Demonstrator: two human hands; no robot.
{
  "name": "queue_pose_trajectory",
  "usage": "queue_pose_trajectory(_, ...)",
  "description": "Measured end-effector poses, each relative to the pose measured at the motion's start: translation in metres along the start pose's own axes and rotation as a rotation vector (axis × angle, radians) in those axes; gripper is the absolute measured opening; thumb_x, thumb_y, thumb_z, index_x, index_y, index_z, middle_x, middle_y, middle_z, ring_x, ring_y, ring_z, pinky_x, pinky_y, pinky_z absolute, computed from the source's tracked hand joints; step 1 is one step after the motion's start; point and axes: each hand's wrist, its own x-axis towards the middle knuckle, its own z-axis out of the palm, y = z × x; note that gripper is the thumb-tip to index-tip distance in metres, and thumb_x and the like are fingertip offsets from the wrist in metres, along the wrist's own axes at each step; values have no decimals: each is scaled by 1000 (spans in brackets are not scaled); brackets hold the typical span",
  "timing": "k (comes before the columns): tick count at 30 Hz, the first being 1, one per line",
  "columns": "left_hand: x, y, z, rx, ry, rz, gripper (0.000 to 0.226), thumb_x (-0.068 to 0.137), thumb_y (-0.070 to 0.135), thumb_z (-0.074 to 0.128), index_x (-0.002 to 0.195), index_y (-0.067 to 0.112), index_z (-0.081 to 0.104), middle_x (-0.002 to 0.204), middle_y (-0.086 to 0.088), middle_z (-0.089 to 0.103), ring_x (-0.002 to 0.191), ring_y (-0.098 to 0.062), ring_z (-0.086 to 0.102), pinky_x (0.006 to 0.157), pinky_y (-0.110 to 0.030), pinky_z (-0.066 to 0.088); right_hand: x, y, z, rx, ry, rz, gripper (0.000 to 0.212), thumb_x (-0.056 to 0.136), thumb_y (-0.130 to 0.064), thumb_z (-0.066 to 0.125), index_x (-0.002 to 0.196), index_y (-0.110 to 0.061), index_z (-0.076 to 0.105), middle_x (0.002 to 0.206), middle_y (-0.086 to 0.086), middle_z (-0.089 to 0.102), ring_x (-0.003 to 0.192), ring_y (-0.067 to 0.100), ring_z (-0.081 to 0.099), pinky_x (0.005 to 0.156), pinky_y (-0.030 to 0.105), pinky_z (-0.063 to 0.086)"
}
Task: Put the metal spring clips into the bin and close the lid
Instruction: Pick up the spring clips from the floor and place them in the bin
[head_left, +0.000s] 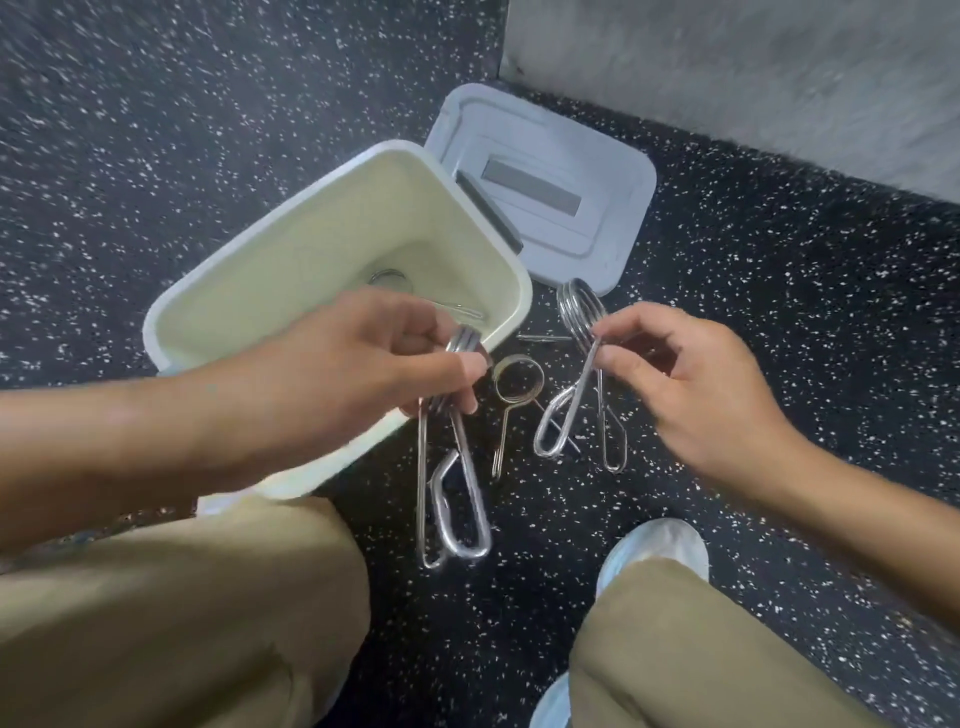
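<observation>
A pale cream bin (291, 270) stands open on the speckled floor, with one spring clip (395, 283) lying at its bottom. Its grey lid (582, 208) lies flat on the floor behind and to the right. My left hand (363, 364) hovers at the bin's near rim and grips a metal spring clip (457, 499) whose long handles hang down. My right hand (691, 379) pinches a second spring clip (576, 374) by its coil, right of the bin. Another clip (511, 395) lies on the floor between my hands, and a further one (543, 338) is partly seen behind it.
A grey concrete wall (753, 67) runs along the back right. My knees in tan trousers (182, 613) fill the bottom of the view, with a pale shoe (654, 545) on the black speckled floor (805, 291) at the lower right.
</observation>
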Motion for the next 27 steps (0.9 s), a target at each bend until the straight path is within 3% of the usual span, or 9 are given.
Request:
queue_pose_trajectory(3, 2, 7, -25, 72, 110, 2, 27, 82, 40, 80, 87, 13, 79, 84, -1, 82, 76, -27, 70, 75, -39, 46, 5, -9, 3, -4, -5, -29, 12, 91, -22, 68, 96, -32, 71, 86, -15, 70, 74, 3, 62, 72, 18, 47)
queue_pose_trajectory(7, 7, 7, -46, 126, 248, -33, 21, 82, 31, 81, 70, 15, 77, 77, -2, 82, 53, -3, 59, 63, -28, 43, 11, -17, 10, 11, -14, -54, 12, 89, -27, 67, 90, -39, 69, 89, -21, 70, 74, 6, 64, 70, 22, 49)
queue_pose_trajectory(9, 11, 2, -52, 169, 293, -44, 24, 81, 34, 83, 71, 12, 78, 75, -6, 81, 60, -21, 69, 65, -31, 50, 14, -19, 14, 2, -22, -61, 9, 86, -32, 66, 90, -40, 69, 92, -24, 70, 77, 7, 65, 73, 27, 51)
queue_pose_trajectory(11, 18, -6, -56, 239, 339, -63, 27, 79, 37, 84, 72, 12, 80, 74, -9, 80, 79, -40, 75, 77, -46, 62, 17, -20, 18, 9, -30, -65, 10, 86, -32, 66, 91, -39, 70, 92, -25, 70, 78, 7, 65, 73, 26, 51)
queue_pose_trajectory(13, 28, -17, -61, 353, 409, -73, 26, 79, 39, 83, 72, 14, 80, 71, -5, 80, 78, -34, 77, 76, -51, 63, 20, -23, 21, 30, -35, -71, 12, 87, -29, 67, 91, -40, 69, 90, -24, 71, 76, 7, 66, 69, 20, 50)
queue_pose_trajectory(15, 39, -29, -65, 485, 491, -76, 23, 80, 37, 82, 70, 16, 81, 67, -1, 79, 71, -25, 77, 70, -43, 63, 22, -24, 24, 42, -40, -70, 14, 88, -26, 67, 90, -40, 69, 89, -23, 71, 74, 7, 65, 67, 16, 49)
queue_pose_trajectory(19, 63, -64, -72, 673, 564, -116, 29, 79, 35, 79, 66, 9, 80, 61, -8, 75, 59, -23, 72, 59, -34, 59, 23, -23, 29, 37, -49, -66, 14, 89, -24, 68, 89, -37, 69, 87, -20, 71, 73, 6, 64, 67, 15, 48)
queue_pose_trajectory(23, 81, -101, -69, 759, 520, -189, 32, 77, 26, 77, 65, -4, 73, 54, -21, 63, 47, -24, 43, 44, -28, 33, 24, -23, 32, 12, -54, -58, 12, 89, -24, 68, 90, -37, 70, 86, -19, 70, 73, 5, 63, 65, 11, 45)
queue_pose_trajectory(27, 90, -118, -64, 853, 477, -196, 47, 77, 20, 74, 49, 8, 39, 45, -3, 30, 48, -24, 34, 46, -28, 28, 22, -26, 36, 7, -74, -50, 12, 89, -23, 68, 92, -34, 70, 87, -20, 70, 74, 4, 64, 66, 10, 46)
